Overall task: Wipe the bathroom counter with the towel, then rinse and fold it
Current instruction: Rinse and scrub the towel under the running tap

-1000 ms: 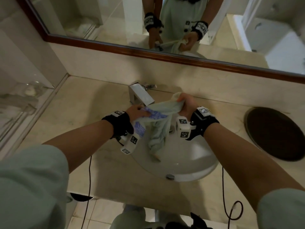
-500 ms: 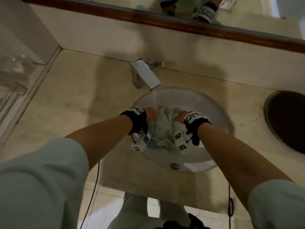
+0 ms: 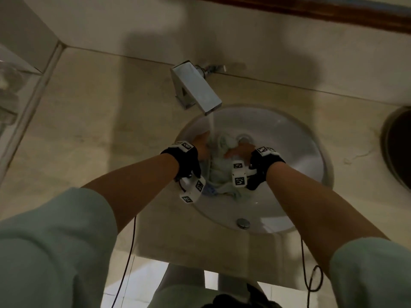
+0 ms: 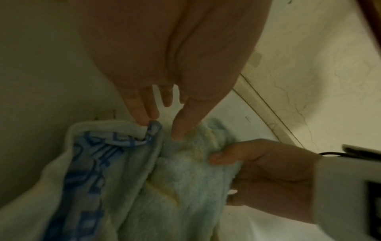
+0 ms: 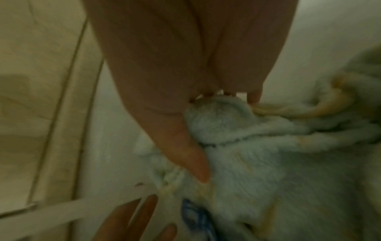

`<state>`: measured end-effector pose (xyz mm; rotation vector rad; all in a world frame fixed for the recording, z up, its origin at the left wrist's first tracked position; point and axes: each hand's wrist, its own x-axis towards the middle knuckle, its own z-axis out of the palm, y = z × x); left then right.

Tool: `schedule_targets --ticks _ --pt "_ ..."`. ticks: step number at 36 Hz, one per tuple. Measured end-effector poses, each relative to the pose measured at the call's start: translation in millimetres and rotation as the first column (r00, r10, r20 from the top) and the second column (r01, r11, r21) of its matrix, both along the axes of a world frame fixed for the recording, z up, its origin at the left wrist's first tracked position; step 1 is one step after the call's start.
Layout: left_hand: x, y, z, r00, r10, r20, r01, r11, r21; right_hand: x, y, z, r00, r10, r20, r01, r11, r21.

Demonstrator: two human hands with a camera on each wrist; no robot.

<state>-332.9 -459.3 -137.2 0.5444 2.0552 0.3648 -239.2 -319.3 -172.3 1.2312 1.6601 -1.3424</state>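
Note:
The pale green towel (image 3: 219,172) with a blue printed band (image 4: 86,163) lies bunched in the white sink (image 3: 311,156), and water (image 3: 211,126) from the square chrome faucet (image 3: 195,90) runs onto it. My left hand (image 3: 201,144) is at its left side, where the fingers (image 4: 144,110) and thumb pinch a fold at the blue edge. My right hand (image 3: 239,150) grips a bunched part on the right, its thumb (image 5: 193,159) pressed into the cloth. In the left wrist view the right hand (image 4: 268,171) also shows, holding the towel.
The beige stone counter (image 3: 100,134) surrounds the sink, with a wall and a glass shelf (image 3: 13,81) at the left. A dark round opening (image 3: 398,150) is set in the counter at the right. The drain (image 3: 244,137) and a metal knob (image 3: 242,222) are in the basin.
Both hands have lowered the towel from above the basin down into the sink, under the faucet's stream. The head view has tilted down and closer.

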Motion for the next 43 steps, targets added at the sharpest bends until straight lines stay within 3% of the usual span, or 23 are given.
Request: schedule_targets --ticks 4,8,10,18,22,25,28,30,34,35,37,39,41,43 --pt "-3.0 0.8 5.6 0.998 -0.043 -0.051 0.047 0.997 0.065 -0.2 -8.1 38.3 0.993 -0.063 -0.097 0.057 0.996 -0.063" --pt "-9.5 -2.7 17.3 0.981 -0.076 0.177 0.068 0.996 0.050 9.5 -4.5 60.5 0.966 -0.162 -0.201 0.121 0.972 -0.202" --pt "-13.6 -4.1 29.1 0.969 -0.133 0.207 0.121 0.990 0.067 14.7 -2.0 72.7 0.937 -0.210 -0.280 0.151 0.964 -0.220" --pt "-31.3 -14.9 66.8 0.997 0.003 0.075 -0.024 0.956 0.292 20.1 3.1 107.1 0.801 -0.390 -0.454 0.258 0.910 -0.325" --pt "-28.5 -27.3 70.8 0.977 -0.136 -0.167 0.159 0.978 0.134 25.7 -10.7 104.5 0.783 -0.380 -0.492 0.210 0.907 -0.366" --pt "-18.8 -32.3 67.9 0.924 -0.297 -0.239 0.298 0.954 -0.031 30.7 -21.2 78.1 0.873 -0.250 -0.419 0.170 0.961 -0.219" --pt "-9.9 -31.4 50.9 0.862 -0.391 -0.324 0.358 0.920 -0.158 35.1 -27.1 48.1 0.960 -0.012 -0.281 0.023 0.999 0.035" --pt "-4.3 -26.6 42.8 0.844 -0.411 -0.344 0.377 0.912 -0.164 35.4 -24.5 32.7 0.970 0.088 -0.227 -0.038 0.976 0.216" --pt "1.5 -9.5 14.8 0.833 -0.494 -0.250 0.459 0.868 -0.187 32.4 -21.0 22.0 0.959 0.100 -0.264 -0.010 0.947 0.322" --pt "-6.2 -5.0 -12.8 0.833 -0.507 -0.222 0.473 0.860 -0.190 30.0 -21.3 20.5 0.949 0.135 -0.286 -0.031 0.939 0.343" --pt "-19.5 -0.2 -72.7 0.812 -0.562 -0.156 0.492 0.803 -0.335 22.5 -24.3 16.5 0.916 0.245 -0.318 -0.121 0.923 0.364" --pt "-9.3 -6.9 -50.2 0.769 -0.624 -0.136 0.507 0.727 -0.464 12.7 -28.7 9.8 0.870 0.402 -0.284 -0.279 0.879 0.388" --pt "8.1 -9.5 -2.2 0.724 -0.681 -0.110 0.557 0.671 -0.489 6.2 -33.1 0.6 0.782 0.609 -0.131 -0.497 0.738 0.456" --pt "17.1 -9.7 14.0 0.737 -0.665 -0.120 0.542 0.687 -0.484 5.7 -37.5 -19.3 0.692 0.721 0.045 -0.664 0.610 0.431"
